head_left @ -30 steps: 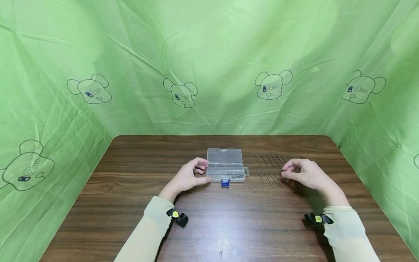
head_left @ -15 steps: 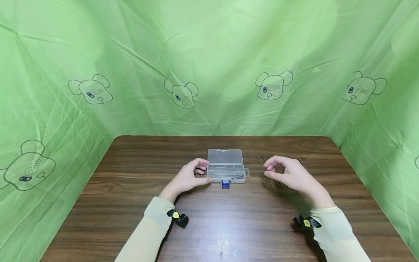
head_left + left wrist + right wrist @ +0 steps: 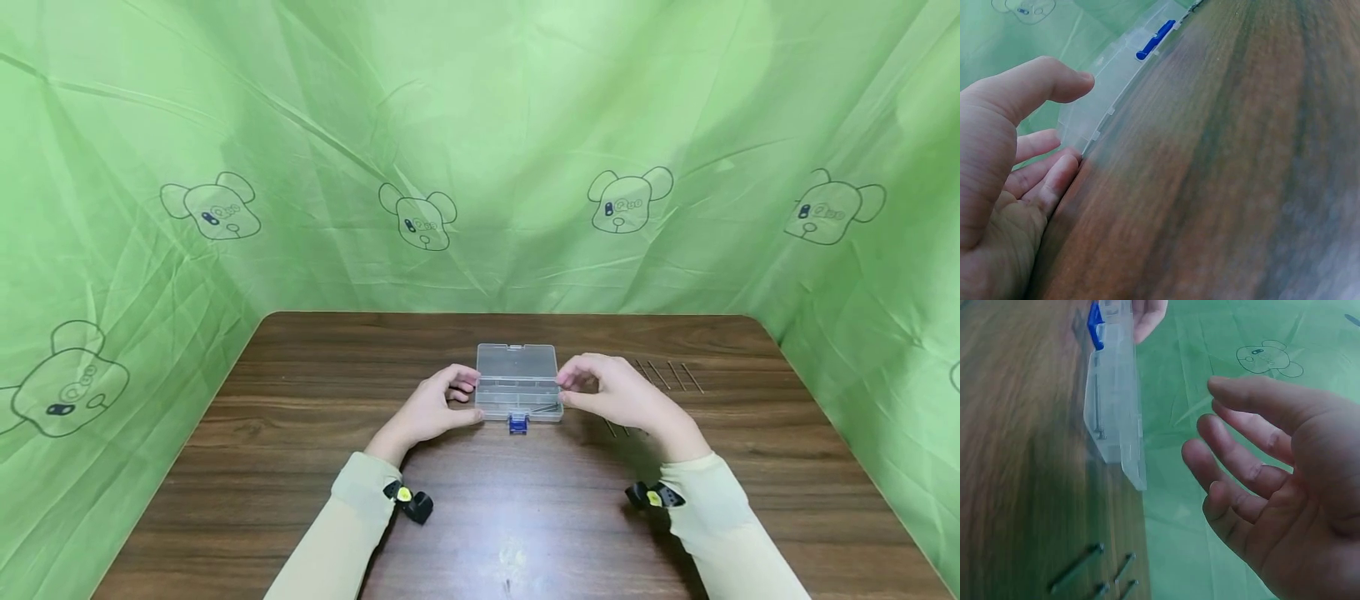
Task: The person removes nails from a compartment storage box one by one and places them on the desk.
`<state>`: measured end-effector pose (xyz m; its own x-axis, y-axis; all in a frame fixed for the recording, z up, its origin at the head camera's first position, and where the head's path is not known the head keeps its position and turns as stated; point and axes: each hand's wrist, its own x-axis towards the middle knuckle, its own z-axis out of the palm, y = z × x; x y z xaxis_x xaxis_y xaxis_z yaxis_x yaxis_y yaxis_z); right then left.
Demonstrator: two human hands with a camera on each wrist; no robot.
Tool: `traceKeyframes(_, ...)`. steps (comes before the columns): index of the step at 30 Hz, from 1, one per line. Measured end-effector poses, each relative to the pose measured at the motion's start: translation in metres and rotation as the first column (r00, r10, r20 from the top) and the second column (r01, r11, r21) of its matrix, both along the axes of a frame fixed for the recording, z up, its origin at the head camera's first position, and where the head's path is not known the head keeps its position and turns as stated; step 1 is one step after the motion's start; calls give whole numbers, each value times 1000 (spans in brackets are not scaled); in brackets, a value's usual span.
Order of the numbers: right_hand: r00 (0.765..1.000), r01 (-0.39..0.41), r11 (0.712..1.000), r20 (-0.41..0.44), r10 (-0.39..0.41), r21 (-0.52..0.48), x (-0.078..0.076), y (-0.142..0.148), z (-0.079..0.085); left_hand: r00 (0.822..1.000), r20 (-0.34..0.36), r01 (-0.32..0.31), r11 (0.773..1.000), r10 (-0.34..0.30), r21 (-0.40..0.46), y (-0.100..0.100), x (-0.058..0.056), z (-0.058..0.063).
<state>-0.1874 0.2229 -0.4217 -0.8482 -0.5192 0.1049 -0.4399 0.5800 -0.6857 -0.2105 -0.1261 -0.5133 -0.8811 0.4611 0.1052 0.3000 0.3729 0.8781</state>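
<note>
A clear plastic compartment box (image 3: pixel 497 398) lies on the table with its lid (image 3: pixel 516 361) tipped back and a blue latch (image 3: pixel 518 424) at the front. My left hand (image 3: pixel 429 406) rests against its left end, thumb by the front corner and the other fingers farther back. Beside the right end is my right hand (image 3: pixel 615 398); in the right wrist view its fingers (image 3: pixel 1197 456) are loosely bent, with nothing seen between them. A thin metal nail (image 3: pixel 1099 412) lies inside the box's front right compartment. Several similar nails (image 3: pixel 692 377) lie to the right, some hidden behind my right hand.
The brown wooden table (image 3: pixel 322 358) has its far edge close behind the box. A green cloth (image 3: pixel 510 258) with printed bear faces surrounds the table at the back and sides. Light reflects off the tabletop in front of the box.
My right hand has moved left, from the nails on the table's right to the right end of the box. The left hand and the box stay in place.
</note>
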Motion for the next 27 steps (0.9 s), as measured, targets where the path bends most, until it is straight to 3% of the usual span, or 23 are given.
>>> traceKeyframes(6, 999, -20, 1000, 33, 21, -20, -12, -14, -3, 1000, -1, 1, 1000, -1, 18, 3, 0, 1)
traceKeyframes(12, 998, -32, 999, 48, 33, -6, -14, -22, -14, 1000, 0, 0, 999, 0, 51, 6, 1, 2)
traceKeyframes(16, 999, -42, 999, 14, 41, 29, -14, -23, -23, 1000, 2, -2, 998, 2, 68, 5, 2, 3)
traceKeyframes(27, 991, -86, 988, -90, 98, 130, -21, -33, -39, 1000, 1, -3, 1000, 3, 1, 1, -1, 0)
